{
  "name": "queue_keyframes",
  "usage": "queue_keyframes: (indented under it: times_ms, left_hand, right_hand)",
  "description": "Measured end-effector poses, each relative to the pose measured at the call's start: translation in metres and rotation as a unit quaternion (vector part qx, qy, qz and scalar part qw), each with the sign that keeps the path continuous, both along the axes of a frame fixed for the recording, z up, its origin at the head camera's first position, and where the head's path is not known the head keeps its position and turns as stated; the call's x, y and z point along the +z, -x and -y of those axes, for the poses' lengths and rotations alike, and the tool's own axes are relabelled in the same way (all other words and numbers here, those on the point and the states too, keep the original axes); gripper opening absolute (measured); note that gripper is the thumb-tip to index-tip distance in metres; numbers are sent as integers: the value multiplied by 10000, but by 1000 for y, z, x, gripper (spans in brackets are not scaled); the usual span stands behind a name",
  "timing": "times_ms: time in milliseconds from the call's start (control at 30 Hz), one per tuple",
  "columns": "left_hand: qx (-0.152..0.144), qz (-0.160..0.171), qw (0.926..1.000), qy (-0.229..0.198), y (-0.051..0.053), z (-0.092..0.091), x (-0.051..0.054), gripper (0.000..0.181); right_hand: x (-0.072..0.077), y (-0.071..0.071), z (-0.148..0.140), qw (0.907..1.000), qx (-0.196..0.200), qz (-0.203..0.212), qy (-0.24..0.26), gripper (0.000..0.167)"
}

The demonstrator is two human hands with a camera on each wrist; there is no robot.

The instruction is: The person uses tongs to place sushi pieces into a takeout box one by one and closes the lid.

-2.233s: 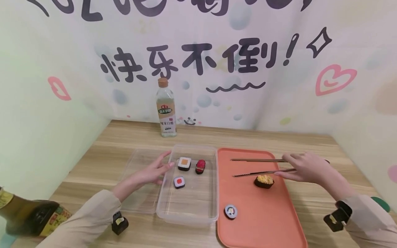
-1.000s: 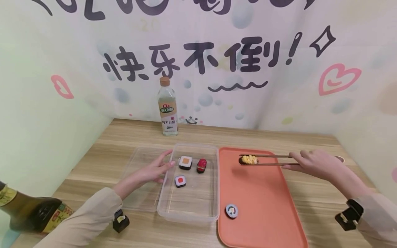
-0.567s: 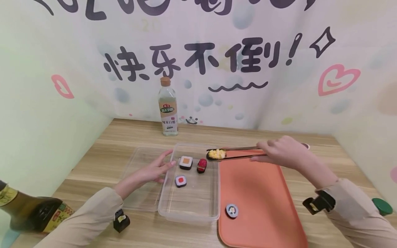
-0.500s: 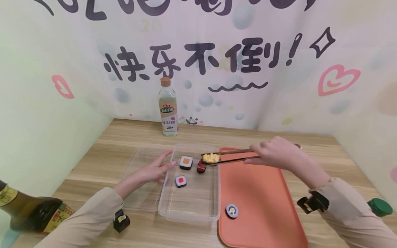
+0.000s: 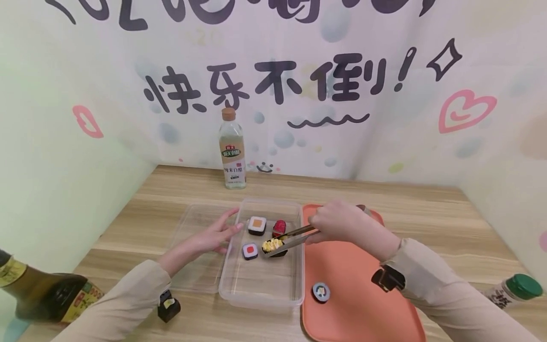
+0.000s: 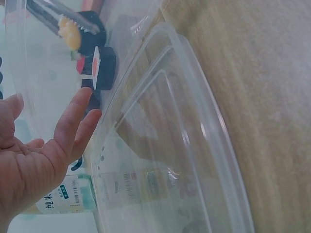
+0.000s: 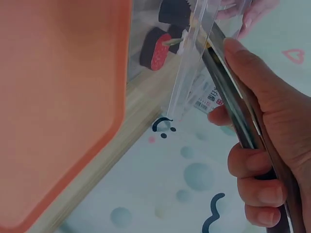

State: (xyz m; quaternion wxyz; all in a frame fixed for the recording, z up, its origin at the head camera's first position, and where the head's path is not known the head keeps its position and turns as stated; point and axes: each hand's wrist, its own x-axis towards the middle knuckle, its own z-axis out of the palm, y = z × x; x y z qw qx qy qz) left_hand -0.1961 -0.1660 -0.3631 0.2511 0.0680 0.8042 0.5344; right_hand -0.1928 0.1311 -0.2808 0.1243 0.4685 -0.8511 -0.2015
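Brings yellow-topped sushi from above the orange tray down inside the clear box, between tongs clasped in the right grip, with fingers curled plainly only in the right wrist view, leaving one round roll in sight on the tray, with the left grip loosely spread at the box's edge.

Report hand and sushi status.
Right hand grips tongs around yellow-topped sushi inside clear box. Left hand at box's left wall. Red-topped piece close behind sushi.
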Motion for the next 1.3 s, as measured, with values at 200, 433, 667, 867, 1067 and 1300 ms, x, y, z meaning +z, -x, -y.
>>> queue_keyframes:
  times_ms: [200, 433, 667, 867, 1067, 1300]
  left_hand:
    - [48, 45, 10000, 75, -1, -1, 2, 67]
    - [-27, 71, 9999, 69, 0, -2, 2, 68]
    - [-25, 41, 10000, 58, 2, -2, 0, 68]
    - [-9, 22, 10000, 62, 3, 0, 0, 68]
    - [-71, 28, 9999, -137, 2, 0, 1, 67]
    - [-65, 105, 9998, -134, 0, -2, 2, 67]
  right_hand:
    - [0, -4, 0, 10000, -22, 25, -5, 49]
    - [3, -6, -25, 9978, -182, 389, 508, 45]
    - [-11, 6, -81, 9782, 1086, -831, 1565, 55]
    - [-29, 16, -122, 9287, 2735, -1368, 2098, 53]
    - [-47, 14, -137, 9196, 3208, -1136, 1964, 48]
    - [-66, 14, -148, 9344, 2932, -976, 1772, 47]
